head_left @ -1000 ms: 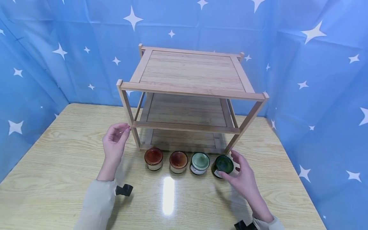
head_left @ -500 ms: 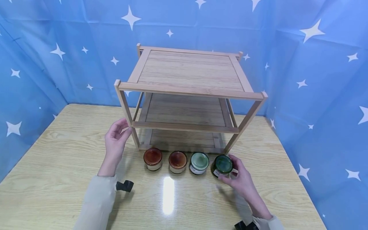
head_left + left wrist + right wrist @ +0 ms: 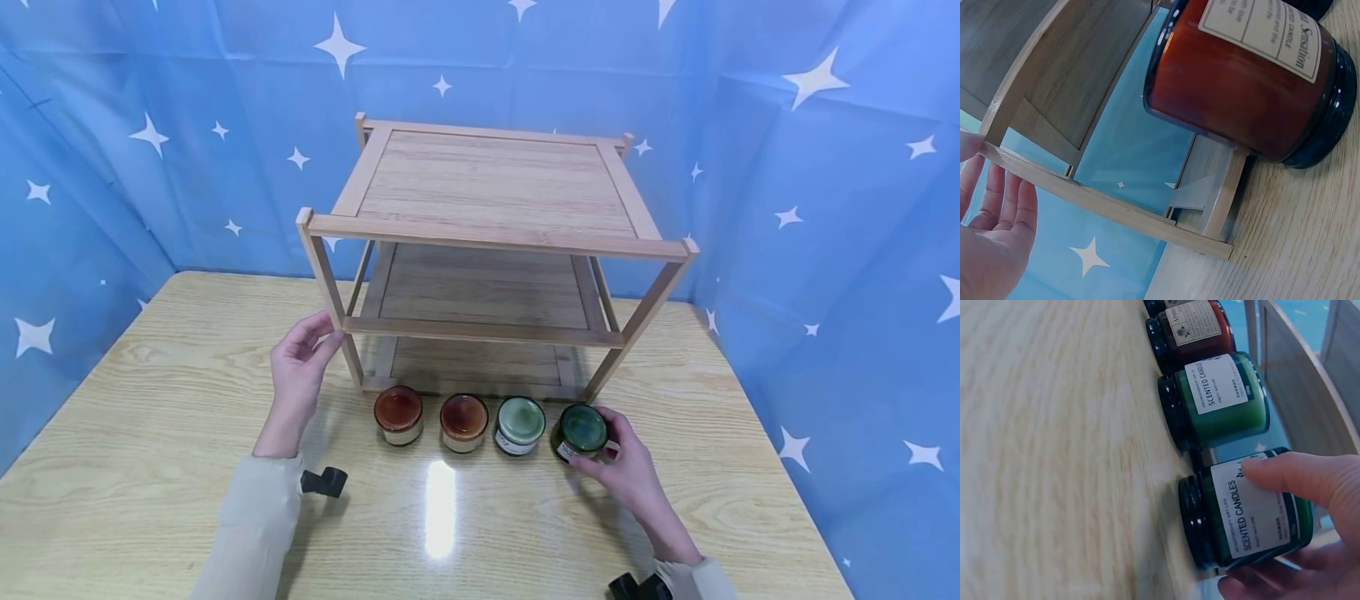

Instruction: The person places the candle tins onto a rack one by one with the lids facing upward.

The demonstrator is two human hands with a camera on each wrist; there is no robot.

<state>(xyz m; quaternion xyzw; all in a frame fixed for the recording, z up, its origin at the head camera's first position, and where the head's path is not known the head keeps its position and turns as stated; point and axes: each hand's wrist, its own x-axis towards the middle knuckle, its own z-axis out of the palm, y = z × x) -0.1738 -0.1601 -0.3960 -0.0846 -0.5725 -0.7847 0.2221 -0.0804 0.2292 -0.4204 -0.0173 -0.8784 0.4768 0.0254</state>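
My right hand (image 3: 628,467) grips a dark green scented candle jar (image 3: 583,427) at the right end of a row. In the right wrist view, the thumb (image 3: 1272,472) lies on its white label, the other fingers behind the glass. The jars stand on their dark lids, glass bottoms up. Beside it is a lighter green candle jar (image 3: 521,421), then two reddish-brown candle jars, one (image 3: 464,419) near the middle and one (image 3: 398,411) at the left end. My left hand (image 3: 302,360) pinches the front left post of a wooden shelf rack (image 3: 487,237), thumb opposite fingers.
The rack has three stacked boards and stands just behind the jars on a light wooden table (image 3: 150,433). A blue curtain (image 3: 480,50) with white stars hangs behind and on both sides. Bright lamp glare (image 3: 440,508) shows on the tabletop in front.
My right hand has closed in on the dark green candle jar and taken hold of it. My left hand has moved slightly up and right onto the rack's post. The jars stay in place.
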